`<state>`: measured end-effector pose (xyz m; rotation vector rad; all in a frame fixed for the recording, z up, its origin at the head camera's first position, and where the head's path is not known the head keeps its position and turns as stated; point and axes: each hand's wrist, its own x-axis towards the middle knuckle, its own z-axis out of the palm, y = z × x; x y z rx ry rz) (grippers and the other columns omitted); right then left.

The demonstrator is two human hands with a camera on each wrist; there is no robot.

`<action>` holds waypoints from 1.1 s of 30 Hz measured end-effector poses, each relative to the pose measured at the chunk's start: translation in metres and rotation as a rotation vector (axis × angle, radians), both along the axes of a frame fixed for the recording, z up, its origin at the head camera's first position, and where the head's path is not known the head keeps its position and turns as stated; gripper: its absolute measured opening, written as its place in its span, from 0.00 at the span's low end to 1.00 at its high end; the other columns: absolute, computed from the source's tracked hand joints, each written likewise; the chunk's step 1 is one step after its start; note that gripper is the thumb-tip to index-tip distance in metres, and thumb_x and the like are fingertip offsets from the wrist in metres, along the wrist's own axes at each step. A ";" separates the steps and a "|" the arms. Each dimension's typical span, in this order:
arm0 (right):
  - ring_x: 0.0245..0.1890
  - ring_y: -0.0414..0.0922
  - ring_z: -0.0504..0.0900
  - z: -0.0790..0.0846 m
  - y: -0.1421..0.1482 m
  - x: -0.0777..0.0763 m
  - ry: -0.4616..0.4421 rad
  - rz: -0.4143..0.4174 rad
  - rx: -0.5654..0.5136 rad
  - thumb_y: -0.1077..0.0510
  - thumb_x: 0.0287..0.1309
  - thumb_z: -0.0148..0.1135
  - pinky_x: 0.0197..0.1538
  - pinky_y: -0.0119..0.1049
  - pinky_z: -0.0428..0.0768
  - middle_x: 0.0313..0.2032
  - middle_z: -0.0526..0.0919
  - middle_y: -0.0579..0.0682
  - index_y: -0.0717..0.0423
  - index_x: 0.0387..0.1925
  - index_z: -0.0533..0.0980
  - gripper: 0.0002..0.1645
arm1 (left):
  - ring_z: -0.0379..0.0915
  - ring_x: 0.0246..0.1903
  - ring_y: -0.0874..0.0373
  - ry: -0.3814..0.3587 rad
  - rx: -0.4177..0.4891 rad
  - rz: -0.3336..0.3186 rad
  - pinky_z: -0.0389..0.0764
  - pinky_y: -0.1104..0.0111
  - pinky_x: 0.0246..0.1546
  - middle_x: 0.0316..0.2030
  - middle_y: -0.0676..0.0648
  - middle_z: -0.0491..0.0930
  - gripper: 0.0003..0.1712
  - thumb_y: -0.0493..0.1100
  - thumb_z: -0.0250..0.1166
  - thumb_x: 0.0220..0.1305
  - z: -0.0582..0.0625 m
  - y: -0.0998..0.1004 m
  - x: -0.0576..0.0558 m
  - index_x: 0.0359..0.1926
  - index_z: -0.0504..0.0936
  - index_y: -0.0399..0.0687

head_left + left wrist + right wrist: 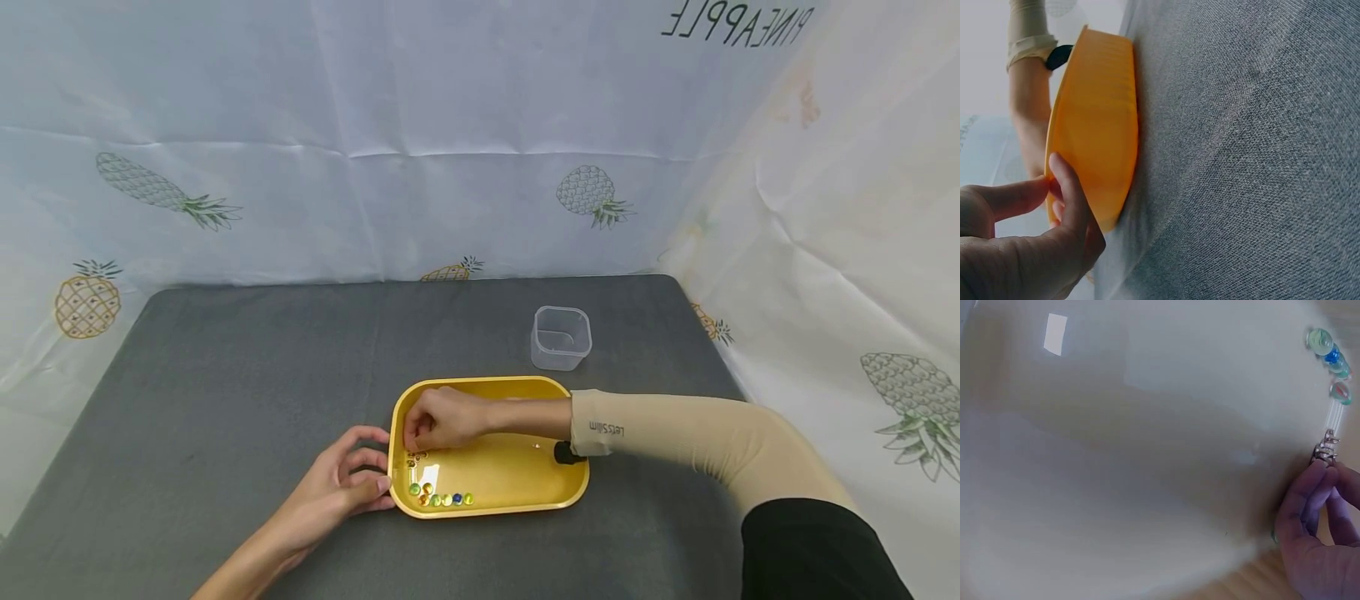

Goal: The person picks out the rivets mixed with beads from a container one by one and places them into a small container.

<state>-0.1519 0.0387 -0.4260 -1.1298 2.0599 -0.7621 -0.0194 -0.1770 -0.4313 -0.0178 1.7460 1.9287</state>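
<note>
A yellow tray (517, 479) lies on the grey cloth. My left hand (341, 479) grips its left rim, thumb and fingers on either side in the left wrist view (1041, 231). Over the tray's left end is my right hand (446, 417), fingers curled with tips together. In the right wrist view, its fingertips (1322, 472) pinch at a cluster of small metal rings (1325, 450) by the tray's wall; the piece between the tips is mostly hidden. Several glass marbles (447, 500), green, amber, yellow and blue, lie along the tray's near-left corner.
Behind the tray, to the right, stands a clear plastic box (561, 337). A grey cloth (262, 375) covers the table. White sheets with pineapple prints (450, 83) hang at the back and sides. My right sleeved forearm (667, 429) crosses the tray's right rim.
</note>
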 end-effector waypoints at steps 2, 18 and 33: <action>0.27 0.27 0.75 0.001 0.000 -0.001 -0.007 0.005 -0.007 0.65 0.70 0.67 0.35 0.19 0.74 0.29 0.87 0.45 0.59 0.38 0.89 0.06 | 0.86 0.44 0.60 0.000 0.002 0.001 0.91 0.64 0.50 0.50 0.44 0.78 0.38 0.32 0.67 0.72 0.000 0.000 0.000 0.74 0.56 0.35; 0.26 0.28 0.76 0.011 0.006 -0.005 -0.089 0.000 -0.022 0.66 0.71 0.67 0.33 0.19 0.75 0.32 0.89 0.51 0.63 0.43 0.88 0.06 | 0.86 0.44 0.60 0.005 -0.003 0.012 0.92 0.64 0.49 0.50 0.44 0.78 0.38 0.32 0.67 0.71 0.000 0.001 0.001 0.74 0.56 0.35; 0.25 0.34 0.79 0.037 0.008 -0.009 -0.109 0.034 -0.053 0.63 0.72 0.68 0.32 0.22 0.77 0.37 0.91 0.62 0.62 0.45 0.88 0.07 | 0.86 0.43 0.61 -0.001 -0.004 0.009 0.92 0.63 0.50 0.49 0.45 0.78 0.37 0.32 0.66 0.72 0.000 0.002 0.001 0.74 0.56 0.35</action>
